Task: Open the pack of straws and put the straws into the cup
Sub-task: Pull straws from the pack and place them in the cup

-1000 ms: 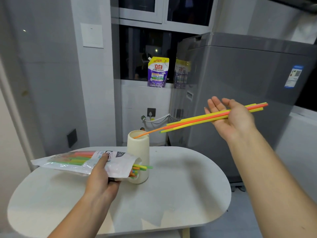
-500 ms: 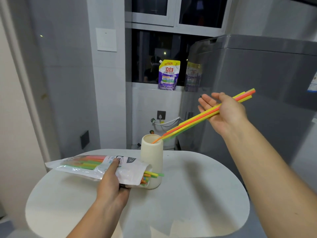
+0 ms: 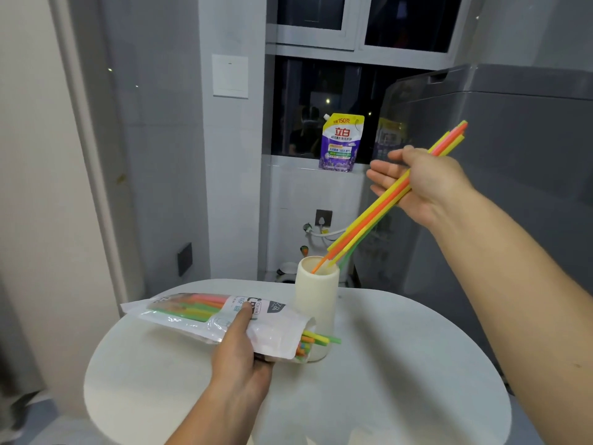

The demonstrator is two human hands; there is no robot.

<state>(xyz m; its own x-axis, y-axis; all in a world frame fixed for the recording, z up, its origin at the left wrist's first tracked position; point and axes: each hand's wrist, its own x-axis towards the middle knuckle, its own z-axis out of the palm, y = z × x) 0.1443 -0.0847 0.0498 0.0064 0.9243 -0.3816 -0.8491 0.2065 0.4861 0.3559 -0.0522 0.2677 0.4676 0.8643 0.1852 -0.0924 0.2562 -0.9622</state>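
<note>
**Straws angled into the cup**

Over the worktop (image 3: 401,364), the left hand (image 3: 240,364) is clamped round the pack (image 3: 199,316), whose open end, right of that grip, sits at the foot of the cup (image 3: 316,303). The right hand (image 3: 426,184) pinches the straws (image 3: 369,220). Down-left of its grip, only the orange tip is inside the rim. Steepening the bundle before release should seat every tip. The cup's inside and the fingers under the pack are hidden.
</note>
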